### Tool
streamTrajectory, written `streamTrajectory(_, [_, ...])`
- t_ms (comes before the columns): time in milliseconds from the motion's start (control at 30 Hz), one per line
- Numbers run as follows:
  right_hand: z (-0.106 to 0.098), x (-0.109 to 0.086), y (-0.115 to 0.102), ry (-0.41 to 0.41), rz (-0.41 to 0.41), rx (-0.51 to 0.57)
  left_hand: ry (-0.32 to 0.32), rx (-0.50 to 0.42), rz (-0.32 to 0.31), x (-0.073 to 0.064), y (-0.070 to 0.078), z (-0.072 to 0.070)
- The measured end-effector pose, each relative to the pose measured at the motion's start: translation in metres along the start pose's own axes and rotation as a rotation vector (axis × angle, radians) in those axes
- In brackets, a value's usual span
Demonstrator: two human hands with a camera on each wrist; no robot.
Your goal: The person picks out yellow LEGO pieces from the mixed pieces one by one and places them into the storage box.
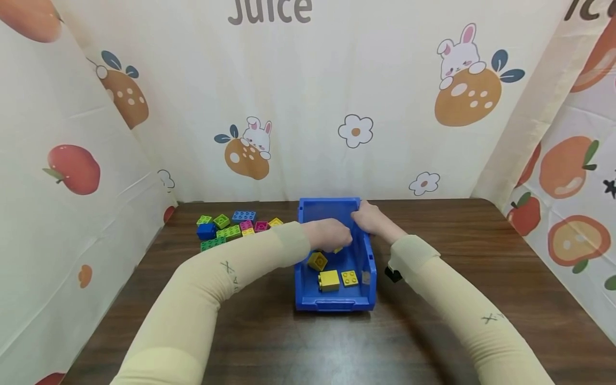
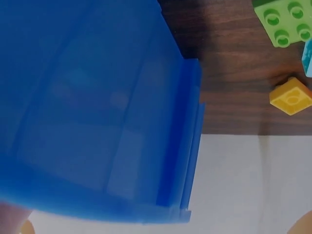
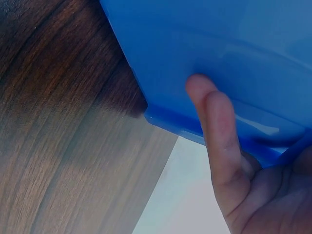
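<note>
A blue plastic bin stands on the table with yellow building bricks inside. Among them are a tall brick, a flat four-stud brick and a tilted one. My left hand is over the bin's inside, its fingers bent downward; a bit of yellow brick shows just below it. The left fingertips are hidden. At the back right, my right hand grips the bin's rim; in the right wrist view its fingers lie against the bin's blue wall.
Left of the bin lie several loose bricks, including a dark blue one, a flat blue one, a green one and a yellow one. A small black object shows by the right sleeve. A printed curtain hangs behind the table.
</note>
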State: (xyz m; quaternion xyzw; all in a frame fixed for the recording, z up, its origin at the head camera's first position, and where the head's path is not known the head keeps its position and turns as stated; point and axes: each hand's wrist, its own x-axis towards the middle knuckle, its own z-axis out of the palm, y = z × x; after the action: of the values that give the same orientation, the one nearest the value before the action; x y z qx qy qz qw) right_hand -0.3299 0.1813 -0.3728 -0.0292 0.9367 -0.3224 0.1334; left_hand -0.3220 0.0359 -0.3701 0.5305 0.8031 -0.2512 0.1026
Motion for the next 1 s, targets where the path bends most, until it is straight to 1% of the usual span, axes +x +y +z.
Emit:
streamTrajectory(100, [0.000, 0.000, 0.000, 0.001, -0.002, -0.004, -0.013, 0.032, 0.012, 0.006, 0.003, 0.004])
streamTrajectory(167, [0.000, 0.000, 0.000, 0.000, -0.003, -0.008, -0.022, 0.036, 0.017, 0.009, 0.004, 0.006])
streamTrajectory(500, [0.001, 0.001, 0.000, 0.000, 0.005, -0.020, -0.036, 0.041, 0.012, 0.006, 0.008, 0.009])
streamTrajectory(733, [0.002, 0.003, 0.000, 0.000, 0.013, -0.018, -0.042, -0.030, 0.001, 0.003, 0.008, 0.010])
streamTrajectory(900, [0.002, 0.003, 0.000, -0.001, 0.007, -0.015, -0.016, -0.060, -0.002, -0.004, 0.006, 0.008])
streamTrajectory(1000, [0.002, 0.003, 0.000, 0.003, 0.006, -0.016, 0.000, -0.093, -0.017, -0.009, 0.003, 0.006])
